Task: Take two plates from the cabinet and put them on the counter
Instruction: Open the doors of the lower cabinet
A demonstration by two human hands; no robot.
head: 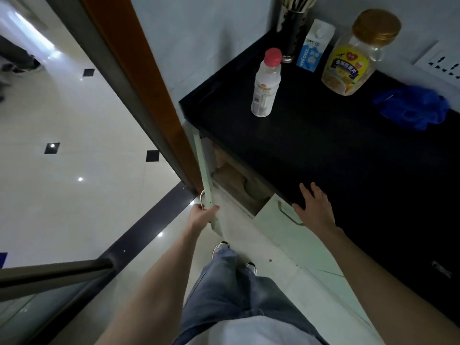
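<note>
The left hand [202, 215] is pinching the one open cabinet door [204, 180]; the right hand [315, 207] is resting spread on the counter [323, 150], its grip holding nothing.

This is a home kitchen. A black stone desk [323, 145] runs along a pale wall above pale green cabinet doors [271, 215] with metal handles. On it stand a clear plastic bottle with a red cap [266, 83], a blue-and-white milk carton [314, 46], a clear jar of cereal with a gold lid [358, 53], a dark holder of chopsticks [295, 31] and blue rubber gloves [413, 107]. A white wall socket [440, 59] sits above, and glossy cream floor tiles [74, 158] spread beyond a wooden door frame [139, 78].
</note>
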